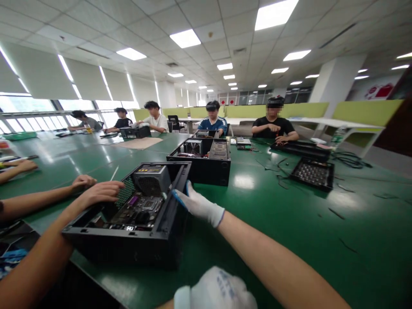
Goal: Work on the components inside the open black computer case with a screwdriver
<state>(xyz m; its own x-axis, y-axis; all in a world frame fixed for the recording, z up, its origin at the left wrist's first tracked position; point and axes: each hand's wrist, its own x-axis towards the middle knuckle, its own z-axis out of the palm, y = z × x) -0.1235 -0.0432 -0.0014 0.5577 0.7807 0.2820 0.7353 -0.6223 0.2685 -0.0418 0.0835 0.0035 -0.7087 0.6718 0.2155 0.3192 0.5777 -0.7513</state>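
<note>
An open black computer case (125,246) lies at the table's near edge. Inside it show a power supply (151,178), a motherboard (148,206) and a purple connector (133,200). My right hand (199,204), in a white glove with blue-coated fingers, rests against the case's right side, fingers stretched out. My left hand (217,289), also white-gloved and slightly blurred, is low at the bottom, apart from the case. Its fingers are curled, and anything inside them is hidden. A co-worker's bare hand (99,193) lies over the case's left edge; the co-worker's other hand (84,182) is behind it, near a thin white stick (114,173).
A second open computer case (206,171) stands just beyond on the green table (257,223). To the right are a black tray of small parts (313,174), black cables (350,159), loose strips and a plastic bottle (338,135). Several people sit around the table.
</note>
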